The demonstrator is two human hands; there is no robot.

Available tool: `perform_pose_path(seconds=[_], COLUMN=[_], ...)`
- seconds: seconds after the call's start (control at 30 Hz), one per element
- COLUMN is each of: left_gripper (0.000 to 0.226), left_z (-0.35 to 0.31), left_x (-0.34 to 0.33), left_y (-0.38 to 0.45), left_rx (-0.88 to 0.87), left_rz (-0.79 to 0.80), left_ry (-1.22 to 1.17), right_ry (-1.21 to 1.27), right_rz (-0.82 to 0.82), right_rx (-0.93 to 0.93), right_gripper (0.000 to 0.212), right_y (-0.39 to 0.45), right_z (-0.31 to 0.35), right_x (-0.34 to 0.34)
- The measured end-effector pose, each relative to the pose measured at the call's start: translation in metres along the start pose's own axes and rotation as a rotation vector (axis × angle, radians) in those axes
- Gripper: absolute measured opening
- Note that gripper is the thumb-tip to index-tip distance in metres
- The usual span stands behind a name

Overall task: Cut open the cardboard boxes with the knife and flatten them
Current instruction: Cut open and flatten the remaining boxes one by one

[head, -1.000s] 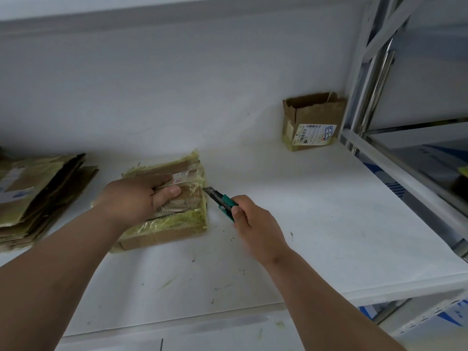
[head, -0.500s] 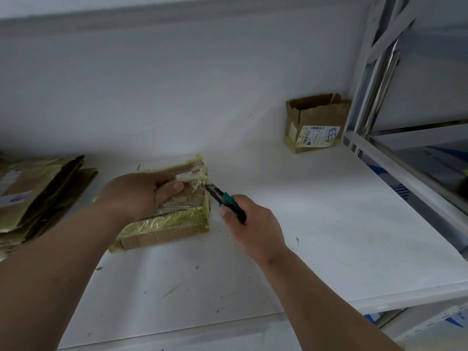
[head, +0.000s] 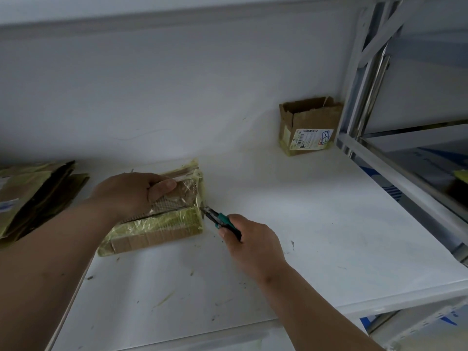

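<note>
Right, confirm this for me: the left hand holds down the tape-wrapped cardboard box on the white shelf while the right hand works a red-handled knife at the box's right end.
One detail is off: the knife has a teal and black handle, not red. The head view shows the right hand gripping it, blade at the right end of the tape-wrapped cardboard box, which the left hand holds down on the white shelf.
</note>
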State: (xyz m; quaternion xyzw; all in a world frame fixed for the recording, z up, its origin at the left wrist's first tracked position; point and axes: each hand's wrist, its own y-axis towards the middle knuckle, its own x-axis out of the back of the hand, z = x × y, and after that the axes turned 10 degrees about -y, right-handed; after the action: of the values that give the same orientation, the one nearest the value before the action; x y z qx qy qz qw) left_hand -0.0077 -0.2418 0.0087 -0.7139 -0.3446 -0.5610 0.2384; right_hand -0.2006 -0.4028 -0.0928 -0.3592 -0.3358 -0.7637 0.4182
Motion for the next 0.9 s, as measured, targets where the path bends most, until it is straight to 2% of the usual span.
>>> perform_pose_path(seconds=[0.27,0.47,0.9], left_gripper=[0.101,0.075,0.075], left_z=[0.004,-0.003,-0.003], left_x=[-0.001,0.002,0.002], left_y=[0.002,-0.005,-0.006], left_rx=[-0.006,0.019,-0.014], left_rz=[-0.019,0.011,0.011], left_ry=[0.015,-0.009,0.008], right_ry=[-0.032,0.081,0.121], right_rz=[0.019,-0.092,-0.115], right_rx=[-0.013,-0.07,-0.075], right_gripper=[0.023,0.02,0.018], right_y=[-0.001,0.016,0.023], right_z=[-0.006,0.007,0.011], right_x=[0.003,0.009,0.007])
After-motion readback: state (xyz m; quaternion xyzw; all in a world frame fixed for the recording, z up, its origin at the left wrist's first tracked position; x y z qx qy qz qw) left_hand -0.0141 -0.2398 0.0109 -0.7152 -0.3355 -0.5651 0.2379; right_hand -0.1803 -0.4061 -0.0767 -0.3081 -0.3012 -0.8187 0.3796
